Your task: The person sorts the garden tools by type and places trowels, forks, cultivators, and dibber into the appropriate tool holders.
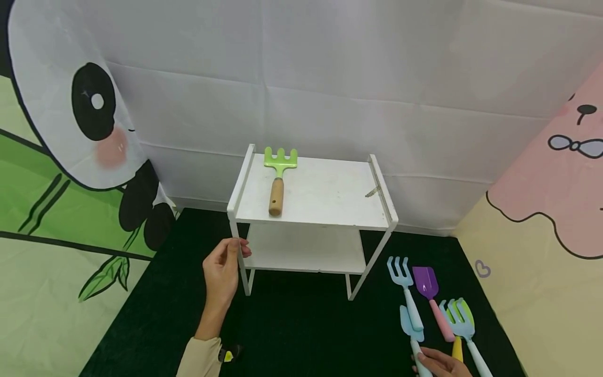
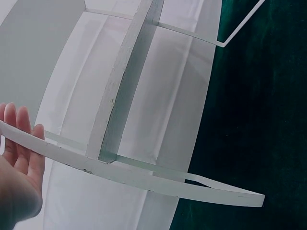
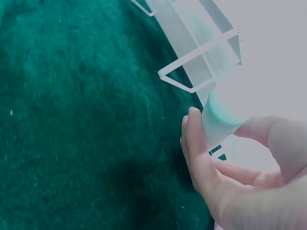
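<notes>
A small white two-tier shelf (image 1: pixel 325 196) stands on dark green cloth. My left hand (image 1: pixel 223 269) grips its front left leg, thumb and fingers on either side of it. In the left wrist view that hand (image 2: pixel 21 167) has its fingers behind the white bar (image 2: pixel 129 177). A green hand fork (image 1: pixel 280 165) with a wooden handle lies on the top board. At the lower right, my right hand (image 1: pixel 443 363) holds a light blue trowel (image 1: pixel 411 320) by its handle. The right wrist view shows that handle (image 3: pixel 220 120) between thumb and fingers, its far end washed out by glare.
Beside the right hand lie a light blue fork (image 1: pixel 400 275), a purple trowel (image 1: pixel 426 283) with a pink handle, and another blue fork (image 1: pixel 460 319) over a green tool with a yellow handle (image 1: pixel 457 348). White fabric (image 1: pixel 320 115) hangs behind the shelf; printed panels flank both sides.
</notes>
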`<state>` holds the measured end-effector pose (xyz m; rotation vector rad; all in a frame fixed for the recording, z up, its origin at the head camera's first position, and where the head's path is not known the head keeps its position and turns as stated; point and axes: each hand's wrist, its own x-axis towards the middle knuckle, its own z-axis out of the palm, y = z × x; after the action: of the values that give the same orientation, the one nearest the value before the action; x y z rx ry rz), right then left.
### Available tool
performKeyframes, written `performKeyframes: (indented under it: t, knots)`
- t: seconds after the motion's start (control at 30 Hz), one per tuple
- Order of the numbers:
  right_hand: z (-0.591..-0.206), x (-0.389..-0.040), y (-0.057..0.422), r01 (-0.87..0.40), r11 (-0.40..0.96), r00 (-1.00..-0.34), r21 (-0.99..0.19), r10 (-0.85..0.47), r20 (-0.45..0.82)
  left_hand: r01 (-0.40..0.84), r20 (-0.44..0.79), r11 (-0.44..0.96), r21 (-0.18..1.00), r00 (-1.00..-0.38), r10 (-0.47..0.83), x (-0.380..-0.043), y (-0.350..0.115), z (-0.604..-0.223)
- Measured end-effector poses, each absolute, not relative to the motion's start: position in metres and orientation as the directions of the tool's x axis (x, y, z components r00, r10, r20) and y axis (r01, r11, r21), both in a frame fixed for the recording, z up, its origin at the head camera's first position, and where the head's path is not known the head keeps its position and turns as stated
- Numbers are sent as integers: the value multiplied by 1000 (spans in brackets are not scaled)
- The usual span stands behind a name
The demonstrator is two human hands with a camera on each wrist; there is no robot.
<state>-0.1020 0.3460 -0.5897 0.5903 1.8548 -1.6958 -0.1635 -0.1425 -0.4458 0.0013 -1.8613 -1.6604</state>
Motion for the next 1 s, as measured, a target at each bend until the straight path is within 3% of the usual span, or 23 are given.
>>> performKeyframes:
  t: [0.5,0.8,1.0]
  knots:
    - [-583,-96,349,665,1,-708,-747,-316,-631,414,454,186,891,-795,-402,-178,-154,-474]
    - [-580,-94,342,630,57,-695,-774,-405,-595,416,456,189,890,-792,-405,-178,-154,-473]
    - [-580,-97,341,659,2,-635,-752,-535,-558,403,444,187,896,-798,-408,-178,-154,-475]
